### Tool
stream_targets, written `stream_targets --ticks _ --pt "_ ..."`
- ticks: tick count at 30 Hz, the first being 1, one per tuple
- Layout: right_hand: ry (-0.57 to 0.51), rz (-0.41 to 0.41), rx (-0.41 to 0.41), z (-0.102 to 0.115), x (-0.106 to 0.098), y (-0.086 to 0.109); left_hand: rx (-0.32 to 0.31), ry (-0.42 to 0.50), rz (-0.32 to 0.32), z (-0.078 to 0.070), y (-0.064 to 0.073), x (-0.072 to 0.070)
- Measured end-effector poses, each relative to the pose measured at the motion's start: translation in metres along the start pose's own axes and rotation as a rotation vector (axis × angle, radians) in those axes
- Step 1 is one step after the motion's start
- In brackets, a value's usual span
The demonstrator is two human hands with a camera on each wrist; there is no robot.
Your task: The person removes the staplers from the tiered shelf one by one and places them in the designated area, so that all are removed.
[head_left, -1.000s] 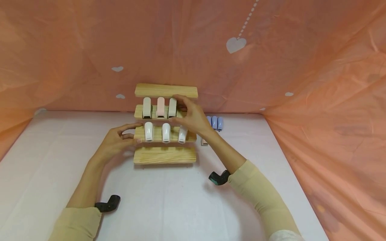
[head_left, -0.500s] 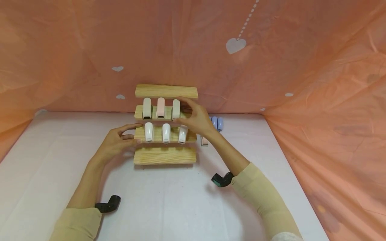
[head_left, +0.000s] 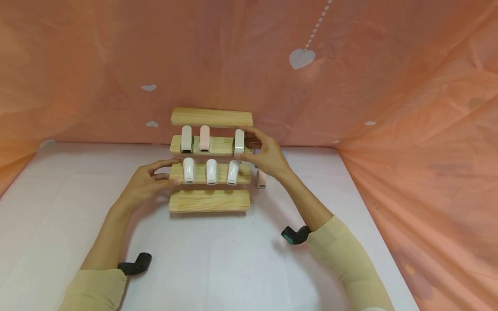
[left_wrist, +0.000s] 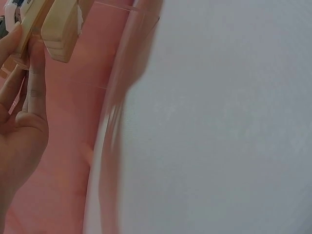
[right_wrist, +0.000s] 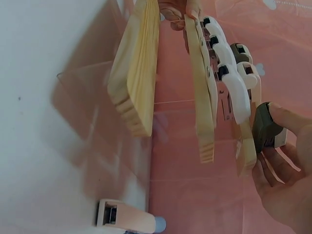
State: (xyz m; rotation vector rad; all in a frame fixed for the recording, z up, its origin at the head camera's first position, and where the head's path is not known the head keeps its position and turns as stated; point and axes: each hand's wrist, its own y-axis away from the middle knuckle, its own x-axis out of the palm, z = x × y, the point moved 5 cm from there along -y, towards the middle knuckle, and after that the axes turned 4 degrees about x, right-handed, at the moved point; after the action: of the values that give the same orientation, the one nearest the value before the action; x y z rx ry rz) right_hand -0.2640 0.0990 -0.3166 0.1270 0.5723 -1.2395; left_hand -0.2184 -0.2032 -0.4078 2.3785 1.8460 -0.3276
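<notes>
My right hand [head_left: 270, 157] pinches a grey-white and dark green stapler [head_left: 239, 141] between thumb and fingers, at the right part of the upper-middle tier of a wooden display rack [head_left: 210, 202]. In the right wrist view this stapler [right_wrist: 264, 124] stands at the board's end. On the same tier are a grey-white stapler [head_left: 186, 138] and a pink stapler [head_left: 204, 138]. Three white staplers [head_left: 211, 171] stand on the tier below. My left hand [head_left: 144, 183] grips that lower tier's left end, thumb in front, fingers behind, as the left wrist view shows.
A pink stapler [head_left: 262, 179] lies on the white tabletop [head_left: 218, 259] right of the rack. Blue-violet items [head_left: 284, 154] behind it are mostly hidden by my right hand. An orange curtain [head_left: 218, 56] with hearts hangs behind the rack. Each wrist wears a black camera [head_left: 295, 234].
My right hand has moved the grey-white and green stapler rightward along its tier, away from the pink one. The left hand keeps its grip on the rack.
</notes>
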Motion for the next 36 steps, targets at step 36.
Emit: stream_targets --ticks 36 --pt "-0.099 -0.045 0.065 -0.024 -0.045 0.048 0.062 -0.013 0.014 -0.005 0.003 0.005"
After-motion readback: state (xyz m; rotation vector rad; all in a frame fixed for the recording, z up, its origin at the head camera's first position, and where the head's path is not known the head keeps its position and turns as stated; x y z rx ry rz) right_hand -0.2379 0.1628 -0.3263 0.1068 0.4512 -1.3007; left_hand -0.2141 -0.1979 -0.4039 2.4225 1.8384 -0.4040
